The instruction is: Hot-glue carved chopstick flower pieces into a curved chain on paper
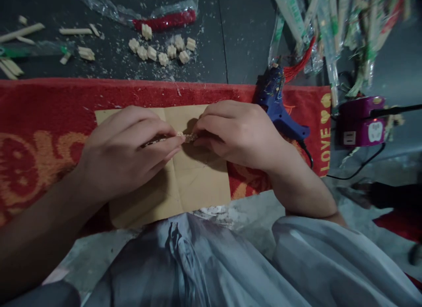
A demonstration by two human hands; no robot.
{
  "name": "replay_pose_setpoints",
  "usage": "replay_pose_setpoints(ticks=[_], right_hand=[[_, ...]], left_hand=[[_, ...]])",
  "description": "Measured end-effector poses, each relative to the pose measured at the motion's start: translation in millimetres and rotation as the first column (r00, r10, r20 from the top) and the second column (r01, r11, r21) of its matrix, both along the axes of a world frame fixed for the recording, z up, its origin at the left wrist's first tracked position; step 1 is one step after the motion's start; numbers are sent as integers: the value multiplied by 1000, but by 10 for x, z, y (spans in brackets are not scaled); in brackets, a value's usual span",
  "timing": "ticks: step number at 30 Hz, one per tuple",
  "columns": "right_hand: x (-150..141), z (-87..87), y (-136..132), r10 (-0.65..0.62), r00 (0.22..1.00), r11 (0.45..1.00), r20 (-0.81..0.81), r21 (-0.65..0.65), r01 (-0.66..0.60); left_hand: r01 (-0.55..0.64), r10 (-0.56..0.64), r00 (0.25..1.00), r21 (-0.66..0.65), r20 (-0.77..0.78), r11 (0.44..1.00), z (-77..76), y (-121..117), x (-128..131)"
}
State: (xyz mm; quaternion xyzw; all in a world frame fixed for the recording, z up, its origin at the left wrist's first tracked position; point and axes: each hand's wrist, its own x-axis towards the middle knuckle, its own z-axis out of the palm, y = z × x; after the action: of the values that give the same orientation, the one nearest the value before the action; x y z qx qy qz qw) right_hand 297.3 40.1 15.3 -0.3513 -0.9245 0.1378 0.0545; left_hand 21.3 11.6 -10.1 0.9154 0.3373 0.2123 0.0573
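Observation:
Both hands meet over a tan folded sheet (201,179). My left hand (128,148) is closed, its thumb and fingertips pinching a thin, dark-and-pale beaded-looking strip (189,138). A small pale lump shows at those fingertips. On the other side, my right hand (235,133) pinches the strip's right end, and its fingers cover that part. Only a short stretch is visible between the hands, so its exact kind is unclear. Close beyond my right hand, a blue hot glue gun (280,107) lies on the red towel (42,122).
Several small pale bundled-stick pieces (163,59) sit at the back among crumbs. Pale sticks (75,31) lie at the left. A red-and-clear plastic wrapper (165,21) is behind. Wrapped stick bundles (325,30) fill the back right, near a purple power socket (361,122) with cords.

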Motion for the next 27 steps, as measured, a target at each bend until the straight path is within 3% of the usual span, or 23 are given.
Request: replay_pose_setpoints(ticks=[8, 15, 18, 19, 21, 23, 27], right_hand=[[-35, -2, 9, -24, 1000, 999, 5, -36, 24], [43, -96, 57, -36, 991, 998, -126, -56, 30], [72, -159, 110, 10, 988, 996, -157, -84, -24], [74, -165, 117, 48, 984, 995, -172, -73, -61], [71, -150, 112, -25, 989, 998, -143, -65, 16], [63, -114, 94, -20, 989, 997, -149, -74, 9], [67, -90, 83, -50, 985, 987, -163, -162, 23]], left_hand=[[0, 2, 999, -65, 42, 998, 41, 11, 13], [19, -24, 998, 75, 66, 997, 38, 49, 42], [33, -40, 998, 114, 57, 993, 44, 64, 47], [38, -46, 997, 121, 63, 992, 45, 67, 49], [33, -42, 996, 121, 78, 992, 46, 71, 55], [23, -34, 995, 121, 89, 992, 52, 73, 64], [26, -35, 992, 74, 118, 997, 69, 75, 80]])
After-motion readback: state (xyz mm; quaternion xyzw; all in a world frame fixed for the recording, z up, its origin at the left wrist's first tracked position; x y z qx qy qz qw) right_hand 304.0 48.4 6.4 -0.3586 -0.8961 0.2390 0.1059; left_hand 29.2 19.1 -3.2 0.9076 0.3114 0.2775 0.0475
